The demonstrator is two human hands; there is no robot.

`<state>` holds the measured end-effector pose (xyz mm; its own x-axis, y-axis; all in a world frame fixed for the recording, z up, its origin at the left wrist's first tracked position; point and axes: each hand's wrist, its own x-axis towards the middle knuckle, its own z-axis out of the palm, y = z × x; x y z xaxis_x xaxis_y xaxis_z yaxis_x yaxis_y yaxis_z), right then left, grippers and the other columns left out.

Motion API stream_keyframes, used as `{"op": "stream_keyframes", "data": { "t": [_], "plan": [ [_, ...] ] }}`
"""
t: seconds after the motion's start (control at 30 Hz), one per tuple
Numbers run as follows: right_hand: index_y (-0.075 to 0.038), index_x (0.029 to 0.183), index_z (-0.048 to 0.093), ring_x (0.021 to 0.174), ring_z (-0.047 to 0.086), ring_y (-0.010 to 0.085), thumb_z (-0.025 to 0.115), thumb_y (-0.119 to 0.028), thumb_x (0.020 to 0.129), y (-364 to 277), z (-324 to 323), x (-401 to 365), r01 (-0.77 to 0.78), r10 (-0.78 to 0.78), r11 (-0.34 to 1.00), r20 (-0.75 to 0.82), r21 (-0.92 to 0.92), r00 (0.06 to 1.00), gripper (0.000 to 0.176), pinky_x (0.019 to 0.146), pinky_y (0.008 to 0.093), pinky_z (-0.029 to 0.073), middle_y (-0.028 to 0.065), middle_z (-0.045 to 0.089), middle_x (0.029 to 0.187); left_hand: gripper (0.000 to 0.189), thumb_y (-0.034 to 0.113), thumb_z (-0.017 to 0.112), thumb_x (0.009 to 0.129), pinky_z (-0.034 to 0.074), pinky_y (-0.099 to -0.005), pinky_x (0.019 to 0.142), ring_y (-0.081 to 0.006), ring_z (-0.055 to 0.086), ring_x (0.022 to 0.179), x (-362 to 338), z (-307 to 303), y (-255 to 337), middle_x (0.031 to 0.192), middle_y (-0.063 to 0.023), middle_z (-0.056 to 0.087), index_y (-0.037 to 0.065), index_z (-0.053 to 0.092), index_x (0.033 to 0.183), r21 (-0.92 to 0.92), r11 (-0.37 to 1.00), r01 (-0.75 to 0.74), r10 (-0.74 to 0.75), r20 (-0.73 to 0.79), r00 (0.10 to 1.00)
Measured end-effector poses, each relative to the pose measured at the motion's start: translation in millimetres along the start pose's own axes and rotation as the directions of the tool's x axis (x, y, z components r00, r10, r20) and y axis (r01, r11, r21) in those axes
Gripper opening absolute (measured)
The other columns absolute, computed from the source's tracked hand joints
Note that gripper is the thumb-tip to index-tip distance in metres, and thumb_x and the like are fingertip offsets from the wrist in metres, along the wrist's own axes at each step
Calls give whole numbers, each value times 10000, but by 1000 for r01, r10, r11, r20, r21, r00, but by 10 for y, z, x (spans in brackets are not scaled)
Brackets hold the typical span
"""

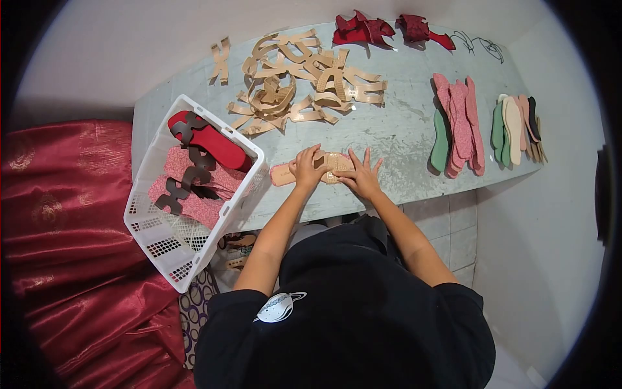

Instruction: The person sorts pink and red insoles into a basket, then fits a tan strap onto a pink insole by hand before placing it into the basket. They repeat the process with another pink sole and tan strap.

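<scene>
A sandal (pixel 282 175) with a tan insole and pinkish edge lies across the near part of the table, its toe and heel pointing left and right. A woven beige strap (pixel 335 165) crosses its upper side. My left hand (pixel 306 167) is closed over the sandal's middle, fingers curled on the strap's left side. On the right end, my right hand (pixel 364 177) has its fingers spread and its thumb against the strap. Both hands partly cover the sandal, so the strap's edges are hidden.
A white basket (pixel 138 194) holding red and pink sandals stands at left. Beige straps (pixel 272 91) are heaped at the back, near red sandals (pixel 363 30) and black cords (pixel 486 47). Pink soles (pixel 459 126), green soles (pixel 440 141) and other coloured soles (pixel 512 129) lie at right.
</scene>
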<state>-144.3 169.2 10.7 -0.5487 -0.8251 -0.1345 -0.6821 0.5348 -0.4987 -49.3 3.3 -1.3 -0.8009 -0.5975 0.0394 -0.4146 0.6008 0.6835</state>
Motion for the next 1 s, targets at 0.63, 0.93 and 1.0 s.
{"op": "stream_keyframes", "data": {
  "t": [0.63,0.93,1.0],
  "plan": [
    [-429,998,642,1324,-70,440,572,-483,747,-19,8,-19,-22,22,1000,-17,-6,1000,266,902,719,-127,-1,178,1468,490,133,677,673,245,-418,949,-179,482,1108,-215,-15,117,1097,-27,556,157,568,1150,167,972,-167,185,-101,978],
    [-425,995,645,1324,-64,440,566,-479,750,-14,32,-19,-26,27,1000,-23,6,999,263,901,716,-134,-6,175,1470,434,102,667,685,277,-367,936,-200,508,1076,-280,31,99,1160,-54,556,98,591,1112,122,977,-176,187,-89,978],
    [-426,995,644,1324,-66,441,562,-485,749,-13,33,-22,-23,24,1000,-27,12,999,266,901,715,-136,-6,176,1470,359,105,661,698,283,-375,941,-197,497,1110,-294,42,99,1171,-65,558,87,618,1053,165,967,-196,214,-100,972]
  ]
}}
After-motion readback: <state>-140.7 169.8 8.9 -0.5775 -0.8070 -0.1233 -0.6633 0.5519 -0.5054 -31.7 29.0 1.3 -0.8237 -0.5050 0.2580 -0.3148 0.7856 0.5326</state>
